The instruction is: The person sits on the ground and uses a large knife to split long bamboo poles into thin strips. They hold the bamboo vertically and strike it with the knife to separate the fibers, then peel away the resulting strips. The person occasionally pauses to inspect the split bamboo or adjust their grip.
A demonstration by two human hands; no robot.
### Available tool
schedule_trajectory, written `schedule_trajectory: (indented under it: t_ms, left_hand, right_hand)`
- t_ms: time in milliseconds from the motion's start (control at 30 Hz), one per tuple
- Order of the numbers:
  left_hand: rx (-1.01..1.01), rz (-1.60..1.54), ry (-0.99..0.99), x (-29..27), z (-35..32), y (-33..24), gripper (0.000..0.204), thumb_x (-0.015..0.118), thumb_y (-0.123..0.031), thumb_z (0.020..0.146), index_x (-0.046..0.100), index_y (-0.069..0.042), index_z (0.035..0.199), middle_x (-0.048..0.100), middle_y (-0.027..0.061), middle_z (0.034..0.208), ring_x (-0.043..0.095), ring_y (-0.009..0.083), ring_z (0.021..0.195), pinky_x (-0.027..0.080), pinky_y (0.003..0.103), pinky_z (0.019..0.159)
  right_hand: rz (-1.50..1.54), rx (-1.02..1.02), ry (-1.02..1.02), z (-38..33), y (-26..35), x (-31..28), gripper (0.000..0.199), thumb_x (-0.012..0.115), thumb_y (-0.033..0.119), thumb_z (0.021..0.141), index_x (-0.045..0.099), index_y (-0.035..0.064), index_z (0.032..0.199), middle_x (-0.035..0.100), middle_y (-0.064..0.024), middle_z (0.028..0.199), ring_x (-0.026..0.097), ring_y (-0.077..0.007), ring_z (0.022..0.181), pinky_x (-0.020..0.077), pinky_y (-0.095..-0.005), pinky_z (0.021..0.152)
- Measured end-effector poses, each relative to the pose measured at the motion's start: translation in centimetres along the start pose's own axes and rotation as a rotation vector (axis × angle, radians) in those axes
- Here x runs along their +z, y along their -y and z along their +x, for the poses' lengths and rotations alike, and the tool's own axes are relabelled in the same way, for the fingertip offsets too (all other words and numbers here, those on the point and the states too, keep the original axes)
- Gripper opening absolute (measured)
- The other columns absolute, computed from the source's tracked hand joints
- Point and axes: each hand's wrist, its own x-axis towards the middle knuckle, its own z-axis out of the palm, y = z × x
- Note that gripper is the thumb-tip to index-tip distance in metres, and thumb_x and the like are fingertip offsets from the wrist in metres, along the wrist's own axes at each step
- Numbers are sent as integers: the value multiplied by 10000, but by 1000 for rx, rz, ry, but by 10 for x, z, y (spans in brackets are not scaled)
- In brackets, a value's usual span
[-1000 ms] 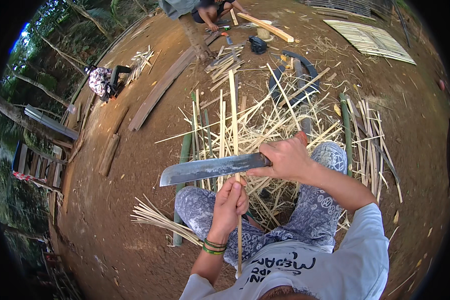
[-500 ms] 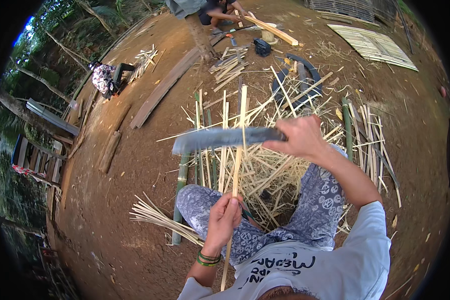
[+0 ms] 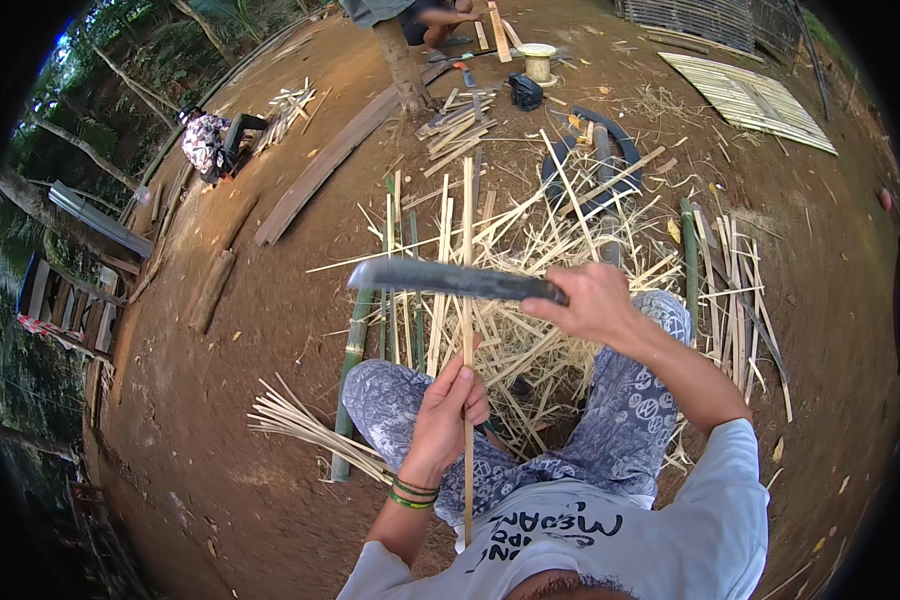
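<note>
Head view: left hand is wrapped tight around a thin bamboo strip that runs lengthwise away from the body, over the lap. Right hand is clenched on the machete, blade lying crosswise over the strip's far end, above the pile of bamboo splits.

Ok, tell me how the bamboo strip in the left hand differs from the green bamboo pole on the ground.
The bamboo strip is thin and pale yellow; the green bamboo pole is thick, round and green. The strip is held up by the left hand, crossing the blade held in the right hand; the pole lies untouched on the dirt. Both run long and straight, pointing away from the person.
</note>
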Motion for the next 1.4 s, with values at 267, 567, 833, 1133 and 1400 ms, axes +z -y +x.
schedule_trajectory:
  t_ms: [267, 567, 833, 1133, 1400]
  left_hand:
    - [0, 30, 80, 9, 13, 2, 406, 387, -210, 1096, 369, -167, 1500, 327, -41, 720, 307, 57, 543, 267, 212, 481]
    - [56, 174, 71, 13, -1, -5, 451, 378, -186, 1095, 331, -129, 1540, 297, -55, 680, 288, 54, 528, 254, 211, 464]
    - [-62, 178, 141, -11, -59, 21, 464, 379, -163, 1092, 314, -116, 1550, 306, -47, 686, 299, 59, 543, 279, 214, 475]
    - [-83, 67, 27, 0, -7, 9, 396, 402, -193, 1090, 397, -123, 1479, 380, -31, 728, 319, 49, 547, 270, 196, 486]
    - [-60, 50, 41, 12, 3, 2, 413, 389, -200, 1095, 375, -146, 1503, 333, -46, 710, 304, 50, 540, 259, 205, 480]
  right_hand:
    - [16, -159, -45, -1, 31, 13, 705, 601, 754, 806, 641, 60, 689, 608, -102, 533, 605, -275, 436, 445, -418, 422]
    - [-94, -234, -116, 5, 26, 1, 632, 617, 708, 829, 574, 103, 650, 543, -21, 501, 538, -207, 409, 393, -436, 424]
    - [-127, 481, -272, 47, -111, -61, 767, 486, 710, 918, 711, -18, 826, 596, -101, 543, 549, -205, 438, 454, -414, 466]
    - [148, 176, 4, -1, -16, -17, 646, 588, 668, 883, 684, 47, 732, 523, -67, 455, 497, -218, 375, 416, -414, 407]
    - [-3, -128, -29, -17, 34, 6, 638, 613, 700, 835, 647, 79, 691, 591, -90, 516, 581, -269, 416, 428, -434, 417]
